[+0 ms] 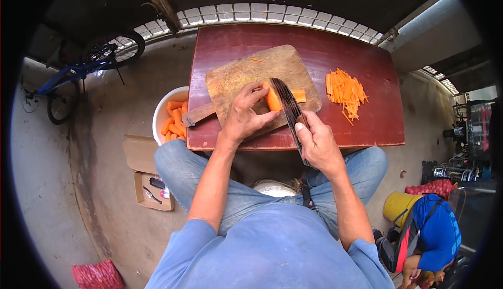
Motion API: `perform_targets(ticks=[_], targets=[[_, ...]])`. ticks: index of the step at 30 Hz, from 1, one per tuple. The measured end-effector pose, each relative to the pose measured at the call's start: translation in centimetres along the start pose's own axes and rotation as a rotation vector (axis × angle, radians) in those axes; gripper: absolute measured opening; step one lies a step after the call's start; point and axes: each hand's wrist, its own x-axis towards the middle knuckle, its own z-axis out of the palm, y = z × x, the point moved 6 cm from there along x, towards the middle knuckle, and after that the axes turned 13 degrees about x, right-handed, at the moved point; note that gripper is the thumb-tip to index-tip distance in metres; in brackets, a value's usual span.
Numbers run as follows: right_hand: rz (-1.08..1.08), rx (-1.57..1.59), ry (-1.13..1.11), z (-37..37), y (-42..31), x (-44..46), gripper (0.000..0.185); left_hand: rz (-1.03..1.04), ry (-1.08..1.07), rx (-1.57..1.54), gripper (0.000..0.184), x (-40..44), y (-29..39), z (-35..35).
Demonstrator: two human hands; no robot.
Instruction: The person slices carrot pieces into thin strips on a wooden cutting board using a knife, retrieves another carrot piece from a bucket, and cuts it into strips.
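Observation:
My left hand [247, 112] is closed on a peeled carrot piece [272, 99], with thumb and fingers at its two ends. Beneath it lies a worn wooden cutting board [225, 82] with a handle at lower left. My right hand [319, 143] grips a dark-bladed knife [286, 100], which stands along the carrot's right side. Whether its edge is in the carrot I cannot tell. Just right of the blade, a flat carrot slice [299, 95] rests on the board. A thin carrot strip [257, 60] lies near the board's far edge.
A pile of carrot sticks [346, 91] lies on the red table [377, 126]. At the left stands a white bucket [157, 124] of peeled carrots [175, 118]. An open cardboard box [141, 197] and a bicycle [78, 71] are further left. Another person [435, 231] sits at lower right.

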Motion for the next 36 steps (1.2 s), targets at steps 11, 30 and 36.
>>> perform_targets(ticks=[11, 30, 36], targets=[[-0.027, -0.164, -0.055, 0.8, -1.9, 1.7, 0.025, -0.04, -0.023, -0.033, 0.067, -0.2, -0.2, 0.2], [-0.09, -0.279, -0.113, 0.8, -1.3, 3.7, 0.024, -0.024, -0.009, -0.013, 0.063, -0.7, -0.2, 0.1], [-0.209, -0.331, -0.101, 2.8, 0.9, 6.4, 0.022, 0.031, 0.022, 0.004, 0.062, -0.7, -0.3, 0.2]])
